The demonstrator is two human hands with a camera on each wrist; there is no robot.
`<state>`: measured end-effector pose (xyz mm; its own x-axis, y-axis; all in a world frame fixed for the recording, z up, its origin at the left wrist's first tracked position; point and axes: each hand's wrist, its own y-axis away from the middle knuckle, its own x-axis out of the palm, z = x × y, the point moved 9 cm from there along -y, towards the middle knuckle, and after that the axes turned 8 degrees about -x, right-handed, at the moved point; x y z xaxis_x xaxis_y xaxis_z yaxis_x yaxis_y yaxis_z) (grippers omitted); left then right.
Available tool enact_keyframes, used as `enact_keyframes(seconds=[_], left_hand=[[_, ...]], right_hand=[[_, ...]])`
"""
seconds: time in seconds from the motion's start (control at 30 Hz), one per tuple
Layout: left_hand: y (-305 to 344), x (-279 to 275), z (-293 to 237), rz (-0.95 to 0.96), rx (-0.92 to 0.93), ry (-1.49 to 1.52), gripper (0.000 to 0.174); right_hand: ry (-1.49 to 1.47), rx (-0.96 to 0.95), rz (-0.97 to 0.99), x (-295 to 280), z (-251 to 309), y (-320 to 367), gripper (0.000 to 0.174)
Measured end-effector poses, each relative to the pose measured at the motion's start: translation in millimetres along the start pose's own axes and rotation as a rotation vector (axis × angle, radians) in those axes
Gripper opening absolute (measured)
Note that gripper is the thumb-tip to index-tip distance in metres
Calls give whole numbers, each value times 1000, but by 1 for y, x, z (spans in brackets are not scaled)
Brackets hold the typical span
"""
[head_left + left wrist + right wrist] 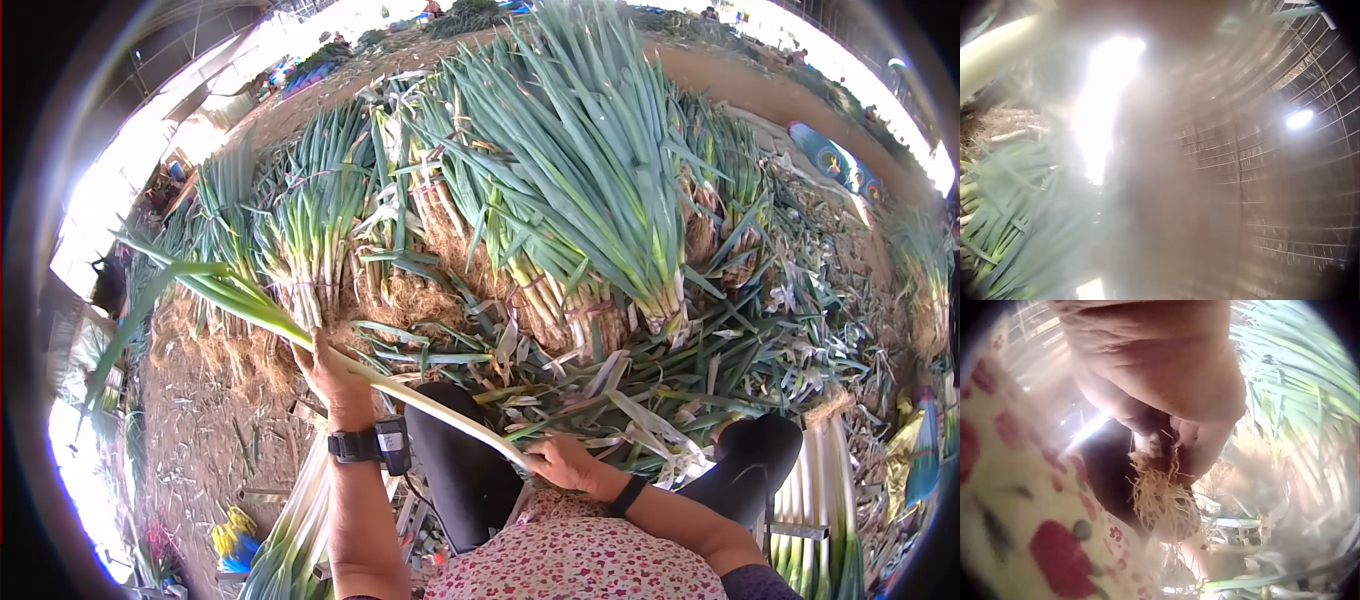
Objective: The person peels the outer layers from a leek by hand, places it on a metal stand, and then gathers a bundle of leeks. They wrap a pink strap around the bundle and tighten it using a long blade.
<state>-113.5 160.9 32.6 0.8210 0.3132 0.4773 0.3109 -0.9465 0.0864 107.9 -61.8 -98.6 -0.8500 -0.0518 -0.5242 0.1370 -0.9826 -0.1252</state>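
A single long leek [425, 403] slants across in front of the person's body, green leaves up to the left and white stem down to the right. The left hand [333, 378] grips it where green turns to white. At the root end, the right hand [563, 463] pinches the stem, its fingers curled round it. Pale stringy roots [1159, 497] hang below that hand in the right wrist view. In the left wrist view the pale stem [997, 47] runs blurred across the top left corner.
Tied leek bundles [310, 220] stand upright ahead, with a large bundle [590, 170] in the middle. Loose leaves and trimmings [720, 370] cover the ground to the right. More leeks lie by the left side [290, 530] and the right side [820, 490], next to the person's knees.
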Motion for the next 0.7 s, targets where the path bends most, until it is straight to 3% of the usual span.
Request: enact_keyframes(seconds=[0.1, 0.17, 0.2, 0.3, 0.33, 0.37, 0.43, 0.5, 0.53, 0.57, 0.63, 0.7], left_hand=[[-7, -10, 5, 27, -27, -67, 43], [-10, -19, 7, 4, -62, -137, 40], [-26, -29, 17, 104, -27, -263, 33], [-35, -37, 20, 232, -5, -187, 28], [-28, -32, 16, 200, -50, -74, 26], [-22, -31, 9, 162, -89, 38, 24], [-35, -49, -18, 150, 34, -71, 24], [-27, -51, -83, 68, 87, 90, 25], [-33, -63, -123, 129, 346, -221, 21], [-33, -76, -160, 125, 636, -484, 17], [-43, -117, -214, 53, 353, -97, 18], [-64, -182, -266, -28, 301, 27, 24]], right_hand=[[-75, 0, 3, 6, -9, 6, 23], [-106, 98, -12, 2, -22, 10, 23], [-121, 146, -17, 0, -28, 13, 23], [209, 158, 119, 12, -45, 18, 28], [240, 46, 66, 16, -41, 20, 28], [356, 91, 137, 27, -52, 26, 27], [518, 167, 323, 45, -73, 47, 26], [569, 190, 488, 52, -117, 77, 25], [589, 199, 526, 48, -138, 89, 25], [568, 235, 474, 37, -151, 91, 26], [249, 449, 40, -9, -142, 74, 26], [35, 441, -97, -21, -150, 66, 25]])
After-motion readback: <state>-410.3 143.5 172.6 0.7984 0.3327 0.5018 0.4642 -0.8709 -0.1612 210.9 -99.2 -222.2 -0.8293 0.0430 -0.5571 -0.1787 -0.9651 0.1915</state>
